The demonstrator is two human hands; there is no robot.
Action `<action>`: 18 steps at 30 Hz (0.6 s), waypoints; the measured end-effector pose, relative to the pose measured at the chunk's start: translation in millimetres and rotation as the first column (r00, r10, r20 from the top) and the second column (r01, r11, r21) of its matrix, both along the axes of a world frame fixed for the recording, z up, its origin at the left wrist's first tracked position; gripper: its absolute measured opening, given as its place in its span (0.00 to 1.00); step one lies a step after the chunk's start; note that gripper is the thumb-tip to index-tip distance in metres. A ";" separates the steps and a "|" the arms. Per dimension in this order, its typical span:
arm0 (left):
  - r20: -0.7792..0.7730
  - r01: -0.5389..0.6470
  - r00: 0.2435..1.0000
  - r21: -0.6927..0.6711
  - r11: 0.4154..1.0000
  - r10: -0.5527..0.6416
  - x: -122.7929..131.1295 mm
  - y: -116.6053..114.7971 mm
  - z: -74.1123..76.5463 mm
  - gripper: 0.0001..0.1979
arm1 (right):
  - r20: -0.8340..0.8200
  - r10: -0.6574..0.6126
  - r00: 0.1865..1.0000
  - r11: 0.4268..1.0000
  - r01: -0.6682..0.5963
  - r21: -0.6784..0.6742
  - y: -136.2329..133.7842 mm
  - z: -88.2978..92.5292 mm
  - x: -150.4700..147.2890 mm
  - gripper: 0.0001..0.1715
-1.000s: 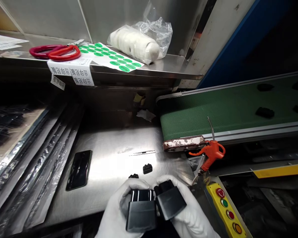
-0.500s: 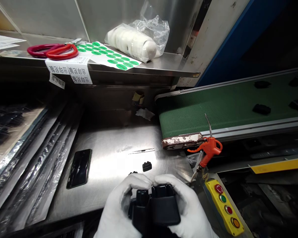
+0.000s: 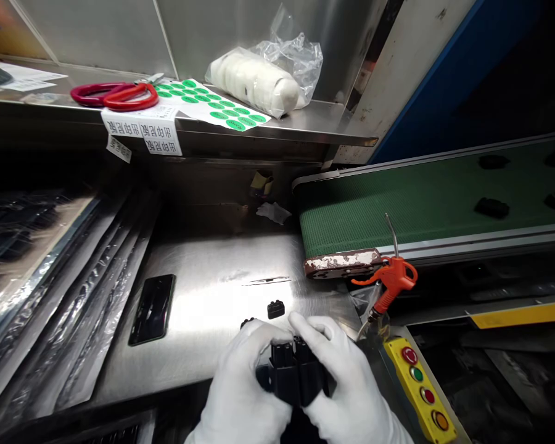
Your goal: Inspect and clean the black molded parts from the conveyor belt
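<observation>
Both gloved hands, left hand and right hand, curl fingers tightly around 2 black plastic parts, pressed side by side.

The gloved left hand and right hand met around two black plastic housings; a small black clip lay just beyond them, a dark phone to their left, and a green conveyor belt beyond to their right.

Upper shelf: red scissors at left, green sticker sheet beside them, bagged white roll toward right end. Counter: black phone near left edge. Green conveyor at right, orange air gun below its end, yellow button box at counter's right corner.
</observation>
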State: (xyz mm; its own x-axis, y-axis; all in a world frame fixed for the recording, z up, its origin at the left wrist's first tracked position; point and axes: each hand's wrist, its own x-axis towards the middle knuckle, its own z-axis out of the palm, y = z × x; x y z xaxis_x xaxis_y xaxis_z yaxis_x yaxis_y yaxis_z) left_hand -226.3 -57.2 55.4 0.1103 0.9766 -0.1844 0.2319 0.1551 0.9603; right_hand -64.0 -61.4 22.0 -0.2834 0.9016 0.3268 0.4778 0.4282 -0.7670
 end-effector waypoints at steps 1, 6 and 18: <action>-0.049 0.006 0.999 0.027 1.000 -0.005 -0.7 -0.8 -1.2 0.07 | 0.000 0.000 1.000 1.000 0.000 0.007 -0.3 -0.4 -0.3 0.47; -0.144 0.059 0.989 0.191 0.980 -0.031 -4.6 -3.4 -7.9 0.07 | 0.007 0.000 1.000 0.999 0.000 0.036 -0.9 -0.4 -0.6 0.48; -0.259 0.233 0.941 0.022 0.972 -0.219 -30.0 3.0 -28.4 0.07 | -0.394 -0.199 0.897 0.681 -0.163 -0.714 -4.7 -13.5 8.4 0.28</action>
State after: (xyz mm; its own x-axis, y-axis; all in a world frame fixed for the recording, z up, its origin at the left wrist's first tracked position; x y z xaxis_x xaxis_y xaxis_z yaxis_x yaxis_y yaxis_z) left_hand -256.3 -54.3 27.0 0.2856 0.9403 -0.1849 0.4914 0.0219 0.8707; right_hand -55.6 -66.0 8.4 -0.2670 0.9005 -0.3432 0.0444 -0.3443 -0.9378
